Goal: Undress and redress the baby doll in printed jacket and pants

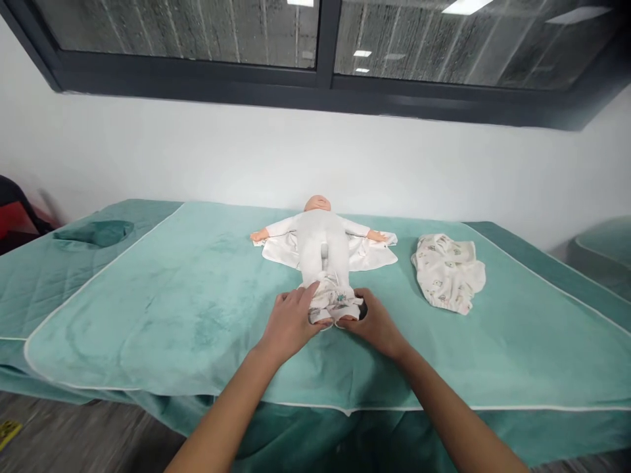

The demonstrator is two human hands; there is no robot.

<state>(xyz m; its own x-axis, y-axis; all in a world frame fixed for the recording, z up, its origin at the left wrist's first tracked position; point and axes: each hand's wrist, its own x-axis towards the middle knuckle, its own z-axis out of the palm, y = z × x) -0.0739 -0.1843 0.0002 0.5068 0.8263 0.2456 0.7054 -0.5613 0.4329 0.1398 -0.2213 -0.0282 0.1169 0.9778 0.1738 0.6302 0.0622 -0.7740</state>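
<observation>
Doll: it [323, 240] lay on its back on the green mat [148, 315], head at 12 o'clock by the wall [236, 151], arms out at 9 and 3, legs at 6 towards the person

Pants: the white pair [331, 289] sat bunched around the lower legs, at 6 o'clock from the doll's middle, a small green print facing up

Left hand: it [288, 325] came in at 7 o'clock, fingers laid over the bunched cloth and thumb low by the foot end, pinching the pants' side

Right hand: it [382, 328] came in at 5 o'clock, fingers curled at the opposite edge, thumb turned inward, grasping cloth there too

Feet: the thumbs and folds crowded them, so how far each came through its cuff could not be told

Good handling: an even hold at 8 and 4 o'clock likely suited the cloth best, each cuff cleared of its heel first, then both sides eased together towards 12

Likely snag: pulling one side harder would probably have twisted the waistband or dragged the doll askew

Shirt: it [369, 255] lay spread beneath the doll, flaring at 9 and 3

Printed garment: it [448, 272] rested apart, near 4 o'clock
</observation>
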